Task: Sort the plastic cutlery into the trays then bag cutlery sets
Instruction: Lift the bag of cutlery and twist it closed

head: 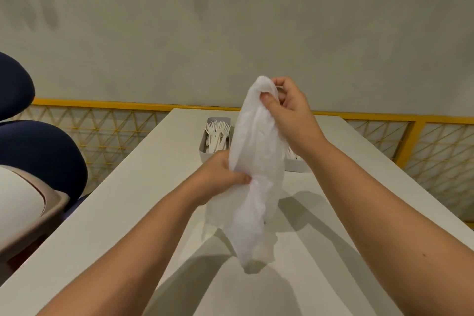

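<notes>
The thin white plastic bag (256,174) hangs above the surface (333,251), the right hand (287,108) pinching its top and the left hand (223,174) gripping its middle, fingers clamped on film. It looks feather-light, limp and slippery, so it is best held at the mouth's edges.

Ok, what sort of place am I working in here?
Probably an indoor workroom or test station, though I can't be sure: a plain white table stands by a yellow-framed mesh barrier below a bare grey wall, with a padded blue chair at the left.
</notes>
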